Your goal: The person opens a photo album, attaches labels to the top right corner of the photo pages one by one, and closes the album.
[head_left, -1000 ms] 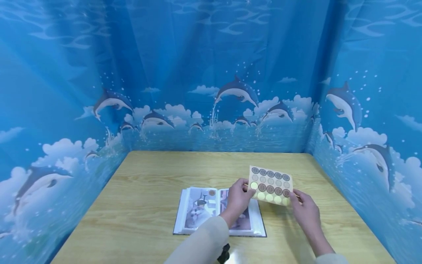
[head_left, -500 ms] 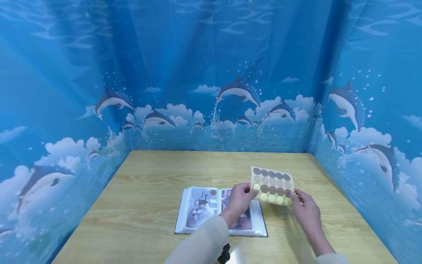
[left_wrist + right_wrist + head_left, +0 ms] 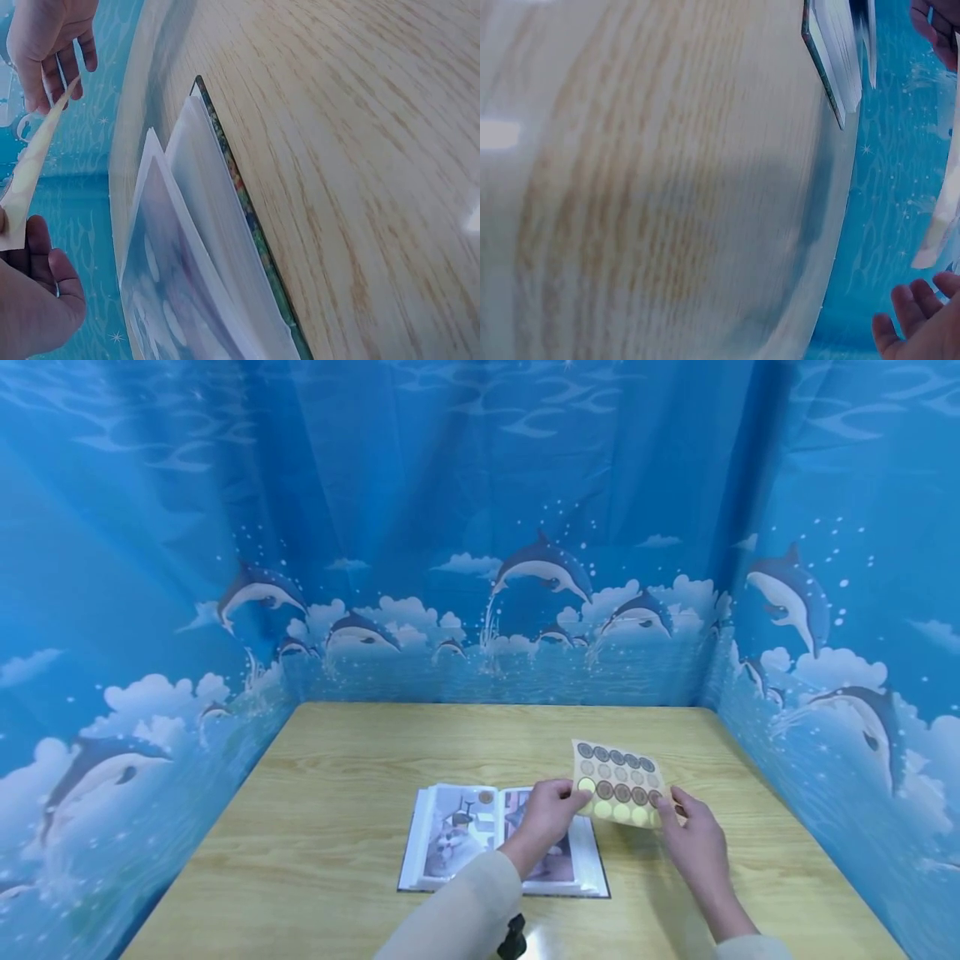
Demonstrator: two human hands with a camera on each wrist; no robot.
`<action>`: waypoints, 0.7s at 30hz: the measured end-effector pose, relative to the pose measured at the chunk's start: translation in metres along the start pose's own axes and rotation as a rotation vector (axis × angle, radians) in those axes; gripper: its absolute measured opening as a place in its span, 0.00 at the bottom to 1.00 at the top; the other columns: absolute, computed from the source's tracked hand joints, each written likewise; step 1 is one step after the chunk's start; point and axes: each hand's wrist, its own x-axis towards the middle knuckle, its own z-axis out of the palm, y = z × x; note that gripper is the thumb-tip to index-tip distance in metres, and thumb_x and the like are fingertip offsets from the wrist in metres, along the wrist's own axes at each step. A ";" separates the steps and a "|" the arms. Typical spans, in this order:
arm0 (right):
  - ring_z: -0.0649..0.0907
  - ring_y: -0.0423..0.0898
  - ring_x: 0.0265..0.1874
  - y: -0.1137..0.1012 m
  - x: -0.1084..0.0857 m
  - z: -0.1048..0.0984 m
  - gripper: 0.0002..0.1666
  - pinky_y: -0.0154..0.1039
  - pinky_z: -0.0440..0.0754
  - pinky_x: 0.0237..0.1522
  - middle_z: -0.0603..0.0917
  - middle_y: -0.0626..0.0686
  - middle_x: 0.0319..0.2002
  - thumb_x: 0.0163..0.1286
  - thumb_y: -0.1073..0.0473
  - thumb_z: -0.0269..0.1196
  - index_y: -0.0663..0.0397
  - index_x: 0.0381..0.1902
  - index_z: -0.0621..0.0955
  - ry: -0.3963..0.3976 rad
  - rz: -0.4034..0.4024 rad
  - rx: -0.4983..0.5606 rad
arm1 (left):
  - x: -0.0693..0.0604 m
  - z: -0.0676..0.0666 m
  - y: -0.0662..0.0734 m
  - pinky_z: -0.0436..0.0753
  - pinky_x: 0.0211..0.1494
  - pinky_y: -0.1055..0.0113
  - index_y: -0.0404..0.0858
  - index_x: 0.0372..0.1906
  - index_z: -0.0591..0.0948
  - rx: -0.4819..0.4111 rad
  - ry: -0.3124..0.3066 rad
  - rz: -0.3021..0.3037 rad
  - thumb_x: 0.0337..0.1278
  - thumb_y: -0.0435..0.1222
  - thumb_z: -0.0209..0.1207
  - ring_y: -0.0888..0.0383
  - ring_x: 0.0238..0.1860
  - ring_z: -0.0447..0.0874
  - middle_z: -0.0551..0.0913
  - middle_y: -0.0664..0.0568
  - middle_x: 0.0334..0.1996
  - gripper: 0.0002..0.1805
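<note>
A cream sheet of round stickers (image 3: 618,783) is held up above the table, right of centre in the head view. Rows of grey, tan and brown discs cover it, along with pale yellow circles. My left hand (image 3: 551,814) pinches its left edge, thumb on the front face. At the right edge my right hand (image 3: 697,843) holds it, thumb in front and fingers behind; the exact contact is partly hidden. Below and to the left lies an open picture album (image 3: 461,835), partly covered by my left arm. One round brown sticker (image 3: 486,797) sits high on its left page.
The wood-grain table (image 3: 322,793) carries the album and ends at a blue dolphin-print curtain (image 3: 420,543) on the back and sides. A small black object (image 3: 513,937) shows near the table's front, beside the left sleeve.
The sheet tilts and bends slightly more, its right side a little lower. The right hand has shifted slightly at that edge. Both hands keep hold of it, and the album stays put.
</note>
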 end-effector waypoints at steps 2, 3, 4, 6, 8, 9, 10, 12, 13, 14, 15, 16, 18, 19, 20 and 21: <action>0.71 0.71 0.60 -0.002 -0.001 0.002 0.40 0.69 0.68 0.60 0.67 0.74 0.65 0.78 0.41 0.50 0.70 0.71 0.64 0.013 -0.045 -0.031 | -0.001 0.000 0.001 0.70 0.26 0.70 0.41 0.24 0.82 -0.015 0.000 -0.018 0.60 0.40 0.65 0.62 0.23 0.67 0.72 0.58 0.19 0.11; 0.71 0.71 0.60 -0.004 -0.001 0.003 0.39 0.69 0.68 0.60 0.67 0.74 0.65 0.78 0.43 0.52 0.70 0.70 0.65 0.026 -0.077 -0.049 | -0.001 0.000 0.001 0.71 0.26 0.70 0.42 0.25 0.83 -0.019 0.000 -0.025 0.60 0.40 0.65 0.62 0.23 0.67 0.73 0.58 0.19 0.10; 0.71 0.71 0.60 -0.006 -0.002 0.004 0.37 0.69 0.67 0.60 0.68 0.73 0.65 0.77 0.45 0.53 0.69 0.69 0.66 0.039 -0.115 -0.066 | -0.001 0.000 0.001 0.71 0.27 0.69 0.42 0.26 0.83 -0.024 0.000 -0.030 0.60 0.40 0.65 0.62 0.23 0.68 0.74 0.57 0.20 0.09; 0.72 0.72 0.58 -0.010 -0.002 0.008 0.32 0.70 0.68 0.60 0.70 0.73 0.63 0.76 0.50 0.57 0.69 0.66 0.70 0.078 -0.200 -0.092 | -0.001 0.000 0.001 0.72 0.28 0.69 0.43 0.27 0.84 -0.033 0.005 -0.045 0.60 0.40 0.65 0.61 0.24 0.69 0.76 0.57 0.21 0.08; 0.74 0.71 0.57 -0.015 -0.002 0.012 0.27 0.69 0.69 0.59 0.74 0.71 0.60 0.73 0.54 0.60 0.69 0.61 0.75 0.112 -0.285 -0.118 | -0.002 0.000 0.000 0.74 0.30 0.68 0.43 0.29 0.85 -0.039 0.010 -0.051 0.60 0.39 0.65 0.61 0.26 0.71 0.78 0.56 0.23 0.07; 0.75 0.70 0.56 -0.017 -0.002 0.014 0.25 0.69 0.69 0.58 0.75 0.71 0.59 0.72 0.55 0.62 0.68 0.60 0.77 0.124 -0.320 -0.129 | -0.002 -0.001 0.000 0.75 0.31 0.68 0.43 0.30 0.85 -0.040 0.013 -0.052 0.60 0.39 0.65 0.61 0.27 0.73 0.79 0.57 0.24 0.06; 0.76 0.69 0.55 -0.020 -0.003 0.017 0.24 0.69 0.69 0.57 0.77 0.69 0.57 0.71 0.56 0.63 0.67 0.58 0.79 0.133 -0.350 -0.138 | -0.002 -0.001 -0.001 0.76 0.32 0.68 0.43 0.31 0.86 -0.037 0.018 -0.047 0.60 0.39 0.65 0.61 0.28 0.74 0.81 0.57 0.25 0.05; 0.78 0.67 0.53 -0.025 -0.003 0.021 0.21 0.69 0.70 0.56 0.79 0.67 0.54 0.69 0.56 0.65 0.64 0.55 0.81 0.135 -0.388 -0.152 | -0.002 -0.002 -0.002 0.77 0.33 0.68 0.42 0.33 0.87 -0.033 0.023 -0.039 0.60 0.39 0.65 0.61 0.29 0.76 0.82 0.58 0.26 0.05; 0.78 0.65 0.53 -0.027 -0.003 0.023 0.20 0.69 0.70 0.55 0.80 0.66 0.53 0.68 0.57 0.66 0.63 0.53 0.82 0.131 -0.401 -0.158 | -0.002 -0.002 -0.002 0.77 0.34 0.68 0.42 0.33 0.87 -0.032 0.024 -0.033 0.60 0.39 0.65 0.62 0.29 0.76 0.83 0.58 0.27 0.05; 0.78 0.64 0.52 -0.029 -0.004 0.025 0.19 0.68 0.70 0.55 0.81 0.64 0.52 0.67 0.57 0.67 0.62 0.52 0.83 0.127 -0.410 -0.160 | -0.002 -0.002 -0.002 0.77 0.34 0.69 0.42 0.34 0.87 -0.027 0.025 -0.027 0.60 0.39 0.65 0.62 0.30 0.77 0.83 0.58 0.27 0.05; 0.79 0.63 0.52 -0.031 -0.004 0.027 0.19 0.68 0.70 0.55 0.81 0.63 0.51 0.66 0.57 0.67 0.61 0.52 0.84 0.124 -0.418 -0.160 | -0.002 -0.002 -0.002 0.77 0.34 0.69 0.42 0.34 0.87 -0.026 0.025 -0.019 0.59 0.39 0.65 0.63 0.29 0.76 0.83 0.58 0.27 0.05; 0.79 0.63 0.51 -0.033 -0.005 0.029 0.18 0.67 0.71 0.54 0.82 0.63 0.50 0.66 0.57 0.68 0.60 0.50 0.84 0.124 -0.427 -0.162 | -0.002 -0.002 -0.002 0.76 0.33 0.69 0.41 0.34 0.88 -0.028 0.025 -0.012 0.59 0.39 0.65 0.63 0.28 0.75 0.83 0.58 0.26 0.06; 0.80 0.62 0.50 -0.036 -0.005 0.032 0.18 0.66 0.71 0.54 0.82 0.61 0.49 0.64 0.57 0.69 0.60 0.49 0.85 0.124 -0.441 -0.164 | -0.002 -0.002 -0.002 0.75 0.32 0.69 0.42 0.33 0.88 -0.037 0.018 -0.014 0.59 0.39 0.65 0.63 0.28 0.74 0.82 0.58 0.25 0.06; 0.80 0.61 0.50 -0.037 -0.005 0.033 0.18 0.66 0.72 0.55 0.83 0.61 0.49 0.64 0.57 0.70 0.60 0.49 0.85 0.124 -0.446 -0.163 | -0.002 -0.002 -0.002 0.75 0.32 0.70 0.41 0.34 0.88 -0.039 0.015 -0.007 0.59 0.39 0.66 0.63 0.27 0.74 0.82 0.58 0.25 0.06; 0.80 0.61 0.50 -0.038 -0.005 0.034 0.18 0.66 0.72 0.55 0.83 0.61 0.49 0.63 0.57 0.70 0.60 0.49 0.85 0.123 -0.448 -0.164 | -0.002 -0.002 -0.002 0.75 0.31 0.70 0.41 0.34 0.88 -0.043 0.010 -0.002 0.60 0.39 0.65 0.64 0.27 0.74 0.83 0.58 0.25 0.06; 0.80 0.61 0.50 -0.038 -0.006 0.035 0.19 0.66 0.72 0.55 0.83 0.61 0.49 0.63 0.56 0.70 0.60 0.49 0.85 0.121 -0.448 -0.167 | -0.002 -0.002 -0.002 0.75 0.31 0.71 0.40 0.34 0.88 -0.053 0.004 0.004 0.60 0.39 0.65 0.64 0.27 0.74 0.83 0.58 0.25 0.06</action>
